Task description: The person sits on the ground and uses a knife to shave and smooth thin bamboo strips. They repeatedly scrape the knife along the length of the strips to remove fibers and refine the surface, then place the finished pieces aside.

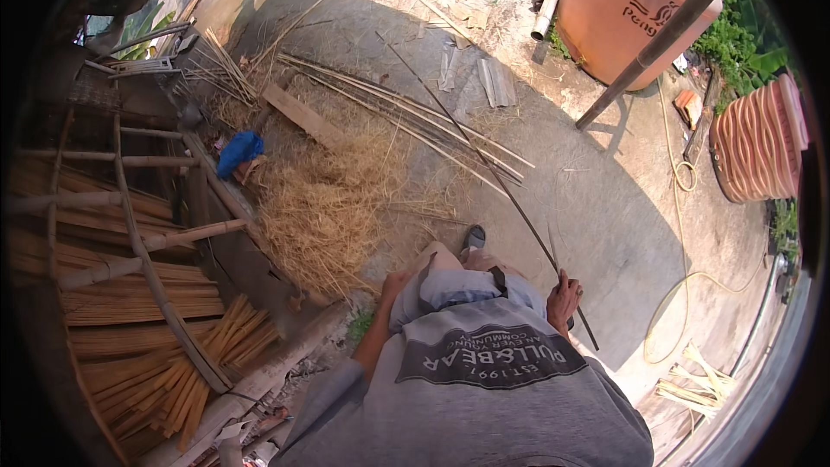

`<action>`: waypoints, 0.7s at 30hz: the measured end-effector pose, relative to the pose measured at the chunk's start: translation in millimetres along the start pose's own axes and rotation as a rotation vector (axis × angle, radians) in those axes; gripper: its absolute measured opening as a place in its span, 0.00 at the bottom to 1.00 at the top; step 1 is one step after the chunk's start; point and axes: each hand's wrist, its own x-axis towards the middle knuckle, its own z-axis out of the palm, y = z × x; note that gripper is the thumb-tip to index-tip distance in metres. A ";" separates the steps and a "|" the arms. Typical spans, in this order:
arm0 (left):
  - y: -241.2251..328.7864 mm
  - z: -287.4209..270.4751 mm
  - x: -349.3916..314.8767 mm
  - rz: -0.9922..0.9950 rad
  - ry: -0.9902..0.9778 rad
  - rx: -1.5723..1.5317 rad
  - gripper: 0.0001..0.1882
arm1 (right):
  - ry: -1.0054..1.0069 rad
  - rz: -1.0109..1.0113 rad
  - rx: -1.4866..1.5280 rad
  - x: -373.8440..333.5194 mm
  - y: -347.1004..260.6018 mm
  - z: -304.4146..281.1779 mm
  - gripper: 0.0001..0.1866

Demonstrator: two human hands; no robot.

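Observation:
My right hand (565,298), beside my right thigh, is closed around a long thin dark rod (484,160). The rod slants from the floor ahead on the left down past my hand. A thin pale blade-like piece (553,244) sticks up by the same hand; whether it is a knife I cannot tell. My left hand (396,284) lies at my left knee, its fingers too indistinct to read, with nothing visible in it. Just beyond it spreads a heap of straw-coloured shavings (324,207).
Long pale bamboo strips (415,112) and a wooden board (303,115) lie ahead. At left, a bamboo frame (130,216) stands over bundled strips (207,355). A slanted pole (657,39) rises before a large orange tank (618,13). A hose (683,294) curves along the right.

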 end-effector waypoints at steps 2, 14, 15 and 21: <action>33.8 -10.8 -15.7 -0.091 0.070 0.056 0.23 | -0.016 0.003 -0.010 -9.1 3.6 3.0 0.23; 24.8 -15.8 7.4 -0.038 0.074 0.011 0.21 | -0.073 0.008 0.026 5.0 13.9 17.4 0.22; 24.8 -16.0 3.3 -0.039 0.078 0.000 0.21 | -0.074 0.009 0.033 3.0 14.9 17.6 0.21; 17.5 -20.8 9.6 -0.039 0.030 -0.009 0.19 | -0.006 0.016 0.128 10.7 15.0 14.7 0.21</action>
